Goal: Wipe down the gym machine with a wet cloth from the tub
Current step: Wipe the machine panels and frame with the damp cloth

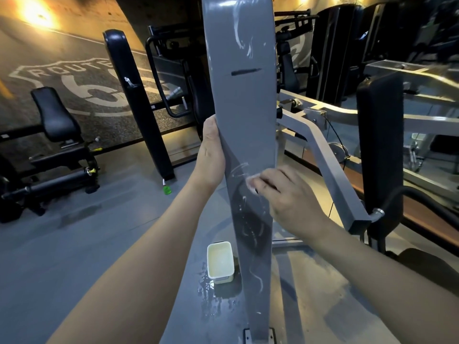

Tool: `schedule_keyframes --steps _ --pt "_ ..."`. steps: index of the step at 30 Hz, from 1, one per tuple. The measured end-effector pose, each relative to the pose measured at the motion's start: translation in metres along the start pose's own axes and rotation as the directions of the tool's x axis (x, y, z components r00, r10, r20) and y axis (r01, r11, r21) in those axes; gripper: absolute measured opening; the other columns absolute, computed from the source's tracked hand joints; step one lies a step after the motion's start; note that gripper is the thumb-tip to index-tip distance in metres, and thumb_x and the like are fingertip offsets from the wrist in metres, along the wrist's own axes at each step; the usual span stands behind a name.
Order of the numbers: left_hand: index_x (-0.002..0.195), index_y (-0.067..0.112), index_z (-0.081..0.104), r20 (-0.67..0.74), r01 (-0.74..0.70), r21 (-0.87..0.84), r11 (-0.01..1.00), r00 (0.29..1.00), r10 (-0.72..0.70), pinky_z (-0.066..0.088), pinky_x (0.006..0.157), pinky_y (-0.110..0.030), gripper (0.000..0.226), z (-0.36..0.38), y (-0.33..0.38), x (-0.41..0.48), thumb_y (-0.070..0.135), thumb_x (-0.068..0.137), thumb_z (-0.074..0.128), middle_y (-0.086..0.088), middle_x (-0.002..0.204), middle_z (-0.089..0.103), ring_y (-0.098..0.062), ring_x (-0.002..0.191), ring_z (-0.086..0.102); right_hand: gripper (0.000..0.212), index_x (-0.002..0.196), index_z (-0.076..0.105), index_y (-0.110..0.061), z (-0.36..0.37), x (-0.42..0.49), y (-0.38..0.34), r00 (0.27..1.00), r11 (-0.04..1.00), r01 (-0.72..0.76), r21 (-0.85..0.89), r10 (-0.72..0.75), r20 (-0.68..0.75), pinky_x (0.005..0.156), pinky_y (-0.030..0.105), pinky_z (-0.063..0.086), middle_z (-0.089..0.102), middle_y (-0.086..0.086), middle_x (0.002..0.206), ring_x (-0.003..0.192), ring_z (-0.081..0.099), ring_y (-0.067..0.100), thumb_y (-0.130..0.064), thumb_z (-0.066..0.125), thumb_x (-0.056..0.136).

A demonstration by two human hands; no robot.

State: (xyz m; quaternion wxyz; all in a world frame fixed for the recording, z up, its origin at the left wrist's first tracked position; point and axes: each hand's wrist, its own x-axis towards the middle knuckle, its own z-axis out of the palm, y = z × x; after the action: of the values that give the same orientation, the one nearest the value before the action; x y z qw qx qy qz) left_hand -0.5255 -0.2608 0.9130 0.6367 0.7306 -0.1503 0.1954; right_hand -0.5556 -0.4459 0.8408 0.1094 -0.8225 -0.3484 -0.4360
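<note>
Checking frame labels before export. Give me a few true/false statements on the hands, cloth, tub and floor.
1. The left hand grips the edge of the grey column. True.
2. The right hand holds nothing. False: it holds a pale cloth against the column.
3. The tub stands on the floor beside the column's base. True.
4. The floor around the tub is dry. False: spilled water lies by it.
</note>
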Motion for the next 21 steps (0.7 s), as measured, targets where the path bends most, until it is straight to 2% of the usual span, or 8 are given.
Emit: schedule_keyframes --steps 3,6,8,11,13,15,18,21 --pt "0.144 0.013 0.048 -0.009 0.003 -0.032 0.999 1.0 -0.003 0.045 0.094 -0.012 0.058 0.003 -0.005 0.002 0.037 0.112 0.006 0.005 0.128 0.064 0.004 0.117 0.06 0.039 0.116 0.072 -0.006 -0.022 0.031 0.007 0.989 0.996 -0.094 0.003 0.094 -0.115 0.076 0.034 0.045 0.066 0.009 0.106 0.097 0.05 0.029 0.015 0.063 0.084" --pt "0.144 0.013 0.048 -0.001 0.013 -0.071 0.997 1.0 -0.013 0.047 0.099 -0.021 0.058 0.002 -0.008 0.002 0.04 0.112 0.008 -0.004 0.133 0.065 -0.009 0.123 0.061 0.041 0.116 0.072 -0.004 -0.03 0.062 0.004 0.957 0.987 -0.157 0.017 0.157 -0.245 0.08 0.033 0.044 0.067 0.011 0.108 0.098 0.051 0.031 0.017 0.053 0.086" --pt "0.145 0.013 0.047 0.006 0.018 -0.057 0.998 1.0 -0.018 0.046 0.099 -0.019 0.059 0.002 -0.007 0.002 0.04 0.112 0.007 -0.002 0.133 0.065 -0.008 0.125 0.06 0.038 0.113 0.071 -0.004 -0.019 0.054 -0.004 0.97 0.992 -0.128 0.013 0.128 -0.205 0.079 0.031 0.041 0.066 0.011 0.105 0.096 0.05 0.028 0.015 0.05 0.087" --pt "0.144 0.013 0.047 0.019 0.019 -0.028 0.999 1.0 -0.018 0.045 0.094 -0.011 0.057 0.001 -0.003 0.001 0.036 0.112 0.005 0.005 0.13 0.063 0.003 0.119 0.06 0.032 0.112 0.069 -0.006 0.002 0.011 -0.008 1.0 1.0 -0.001 -0.001 0.001 -0.005 0.073 0.043 0.047 0.064 0.008 0.103 0.092 0.054 0.029 0.004 0.041 0.1" --pt "0.145 0.013 0.046 0.02 0.012 -0.014 1.0 1.0 -0.012 0.044 0.093 -0.008 0.057 -0.001 -0.002 0.001 0.036 0.112 0.005 0.008 0.13 0.062 0.009 0.117 0.058 0.029 0.11 0.069 -0.008 -0.003 0.003 -0.002 0.998 1.0 0.025 -0.016 -0.024 0.057 0.073 0.04 0.046 0.064 0.006 0.103 0.092 0.054 0.028 0.009 0.052 0.093" --pt "0.146 0.014 0.046 0.015 0.017 -0.012 1.0 1.0 -0.017 0.043 0.094 -0.007 0.057 -0.002 -0.004 0.003 0.038 0.112 0.006 0.007 0.131 0.062 0.009 0.119 0.057 0.034 0.106 0.07 -0.01 -0.018 0.023 0.0 0.999 0.999 -0.037 -0.006 0.037 -0.011 0.072 0.037 0.043 0.064 0.006 0.101 0.09 0.052 0.028 0.013 0.062 0.081" --pt "0.144 0.015 0.048 0.038 0.028 -0.028 0.999 0.999 -0.027 0.045 0.101 -0.019 0.058 -0.003 -0.006 0.003 0.044 0.112 0.009 -0.001 0.134 0.063 -0.006 0.127 0.058 0.038 0.105 0.071 -0.006 -0.036 0.069 -0.001 0.969 0.99 -0.136 0.026 0.139 -0.206 0.076 0.035 0.043 0.063 0.009 0.099 0.09 0.052 0.029 0.017 0.052 0.082" --pt "0.144 0.018 0.048 0.039 0.023 0.022 0.999 0.999 -0.024 0.043 0.101 -0.014 0.056 -0.007 -0.006 0.003 0.043 0.112 0.009 -0.001 0.138 0.06 -0.004 0.13 0.054 0.033 0.108 0.07 -0.003 -0.02 0.061 -0.009 0.975 0.994 -0.105 0.015 0.106 -0.195 0.076 0.038 0.044 0.063 0.012 0.1 0.088 0.054 0.031 0.014 0.049 0.089"
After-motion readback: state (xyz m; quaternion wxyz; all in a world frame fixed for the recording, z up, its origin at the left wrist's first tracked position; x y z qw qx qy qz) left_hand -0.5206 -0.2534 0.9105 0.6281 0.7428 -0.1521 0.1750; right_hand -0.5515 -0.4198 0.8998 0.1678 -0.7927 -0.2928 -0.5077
